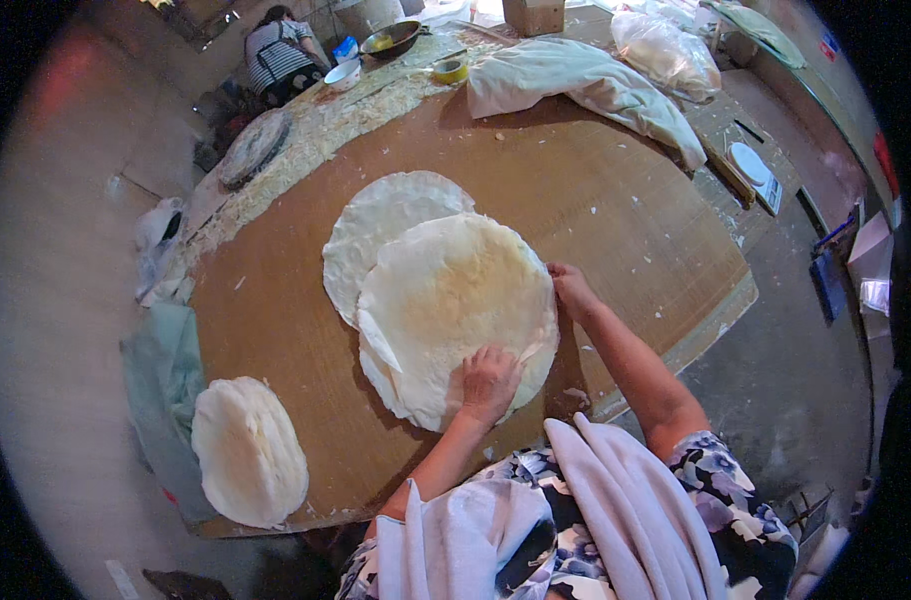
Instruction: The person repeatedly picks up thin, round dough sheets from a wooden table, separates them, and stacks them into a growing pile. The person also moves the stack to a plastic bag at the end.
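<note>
A stack of large, thin round flatbreads (455,300) lies in front of me on a brown board, pale with a yellowish patch on top. At its left side, a piece of the edge is folded up. My left hand (493,382) rests palm down on the near part of the top sheet. At the right rim is my right hand (571,291), its curled fingertips pinching the edge. Another thin flatbread (395,206) sticks out from beneath the stack at the back left. A folded pile of flatbreads (250,454) sits at the board's near left corner.
The brown board (635,225) bears scattered crumbs. A pale cloth (575,75) lies across its far edge. Beyond are yellow tape (449,72), a white bowl (343,76), a dark pan (392,40) and a kitchen scale (755,172). A person (283,56) bends over at the far left.
</note>
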`<state>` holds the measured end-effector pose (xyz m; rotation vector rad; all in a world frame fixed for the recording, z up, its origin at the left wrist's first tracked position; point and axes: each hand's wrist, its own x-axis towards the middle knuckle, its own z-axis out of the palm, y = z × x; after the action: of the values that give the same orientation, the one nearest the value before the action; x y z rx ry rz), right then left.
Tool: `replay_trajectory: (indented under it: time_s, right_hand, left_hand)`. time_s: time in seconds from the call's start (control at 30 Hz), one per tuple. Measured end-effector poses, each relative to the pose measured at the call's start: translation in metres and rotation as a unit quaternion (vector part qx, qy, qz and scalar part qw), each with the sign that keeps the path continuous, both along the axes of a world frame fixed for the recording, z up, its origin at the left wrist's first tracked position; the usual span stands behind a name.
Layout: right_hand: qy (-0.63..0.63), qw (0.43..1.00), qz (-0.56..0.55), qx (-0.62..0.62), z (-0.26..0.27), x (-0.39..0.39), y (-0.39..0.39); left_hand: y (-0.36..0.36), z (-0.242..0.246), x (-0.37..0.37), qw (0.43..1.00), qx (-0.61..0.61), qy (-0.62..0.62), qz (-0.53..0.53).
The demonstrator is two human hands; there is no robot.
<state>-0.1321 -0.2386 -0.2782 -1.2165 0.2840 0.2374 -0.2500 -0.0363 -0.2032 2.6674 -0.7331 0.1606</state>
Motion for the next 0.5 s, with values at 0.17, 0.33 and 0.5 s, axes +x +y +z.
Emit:
replay_trajectory:
  time_s: [0.17, 0.33, 0.5]
  right_hand:
    - [-0.034, 0.997, 0.005, 0.068, 0.009, -0.006, 0.008]
    - [0.007, 0.995, 0.036, 0.092, 0.009, -0.004, 0.010]
    - [-0.009, 0.998, 0.039, 0.044, -0.003, -0.005, 0.004]
  left_hand:
    - [0.011, -0.009, -0.026, 0.999, 0.016, 0.008, -0.037]
    - [0.036, -0.022, -0.041, 0.998, -0.052, -0.013, -0.014]
    - [0.131, -0.040, -0.028, 0.970, 0.111, -0.072, 0.204]
